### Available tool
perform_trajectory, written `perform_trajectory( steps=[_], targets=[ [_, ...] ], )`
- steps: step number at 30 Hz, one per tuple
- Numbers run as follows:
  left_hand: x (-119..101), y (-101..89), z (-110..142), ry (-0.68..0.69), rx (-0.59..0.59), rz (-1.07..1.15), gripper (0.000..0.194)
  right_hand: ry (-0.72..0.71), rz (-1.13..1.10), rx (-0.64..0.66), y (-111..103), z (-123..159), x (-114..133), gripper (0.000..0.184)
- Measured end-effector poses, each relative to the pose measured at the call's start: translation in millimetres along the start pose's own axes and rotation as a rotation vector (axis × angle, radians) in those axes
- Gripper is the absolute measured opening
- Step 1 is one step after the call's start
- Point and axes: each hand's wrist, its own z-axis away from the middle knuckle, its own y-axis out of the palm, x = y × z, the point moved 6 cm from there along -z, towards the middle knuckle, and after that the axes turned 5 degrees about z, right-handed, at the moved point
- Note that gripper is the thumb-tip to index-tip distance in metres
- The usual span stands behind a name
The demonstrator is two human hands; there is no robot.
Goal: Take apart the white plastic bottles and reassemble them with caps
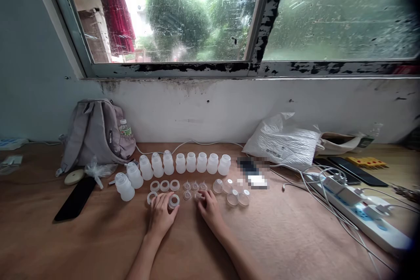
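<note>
My left hand (161, 213) is closed on a white bottle collar ring (173, 201), thumb and fingers at its edge. Just left of it lies another collar ring (151, 197), with several more rings (164, 185) in a row behind. The fingers of my right hand (209, 210) pinch at a clear silicone nipple (197, 196), partly hidden by them. Several nipples (187, 194) stand between my hands. To the right are several clear round caps (232, 198). Several frosted baby bottles (202, 162) curve along the back; the leftmost, such as one bottle (124, 187), have tops fitted.
A grey backpack (95, 135) leans on the wall at left, near a black phone (75, 199) and a knotted plastic bag (98, 169). At right sit a silvery package (282, 142), tangled white cables (323, 194) and a power strip (364, 214).
</note>
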Motion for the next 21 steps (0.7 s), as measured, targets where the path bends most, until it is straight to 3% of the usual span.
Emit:
perform_trajectory(
  steps=[5,11,21],
  targets=[
    [19,-0.8,2,-0.056,-0.119,-0.122,0.029,-0.005,0.05,-0.008,5,-5,-4,0.025],
    [31,-6.3,1,-0.098,-0.172,-0.197,0.021,-0.03,0.067,-0.029,5,-5,-7,0.024],
    [45,-0.1,4,-0.186,-0.17,-0.211,0.04,-0.009,0.026,-0.031,4,-5,-9,0.023]
  ],
)
